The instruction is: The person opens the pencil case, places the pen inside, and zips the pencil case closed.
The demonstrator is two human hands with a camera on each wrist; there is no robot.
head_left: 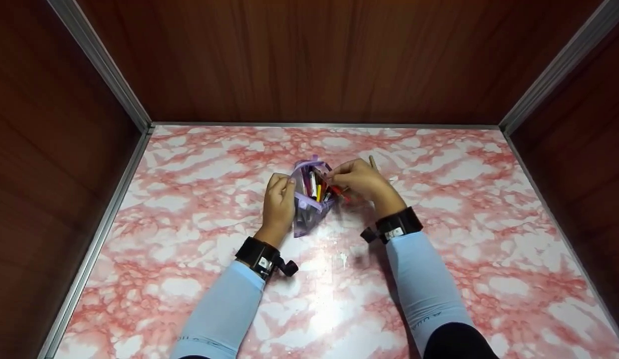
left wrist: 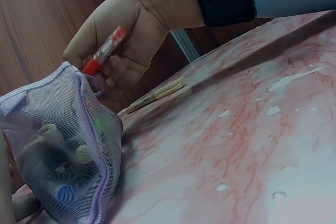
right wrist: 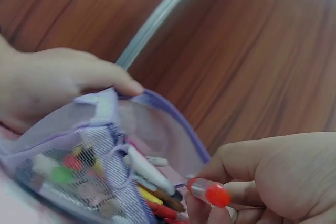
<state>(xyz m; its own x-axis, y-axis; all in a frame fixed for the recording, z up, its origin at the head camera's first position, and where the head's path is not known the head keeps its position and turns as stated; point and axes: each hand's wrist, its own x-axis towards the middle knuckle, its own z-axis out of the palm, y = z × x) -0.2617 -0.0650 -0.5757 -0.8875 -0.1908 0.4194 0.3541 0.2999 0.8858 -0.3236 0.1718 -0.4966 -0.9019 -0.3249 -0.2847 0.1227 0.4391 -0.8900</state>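
Observation:
A purple mesh pencil pouch [head_left: 309, 219] stands unzipped near the middle of the table, with several pens and markers [right wrist: 152, 169] inside. My left hand [head_left: 280, 202] grips the pouch by its left side, thumb at the rim of the opening. At the right side of the opening, my right hand [head_left: 361, 180] pinches a pen with red ends and a clear barrel [left wrist: 105, 51]. One red end of that pen points out past the fingers in the right wrist view; its other end is by the pouch rim.
A beige pen [left wrist: 157, 95] lies on the table just beyond my right hand. The pink-and-white marbled tabletop [head_left: 189, 299] is bordered by dark wooden panels [head_left: 319, 60] at the back and both sides, with metal edging [head_left: 109, 65].

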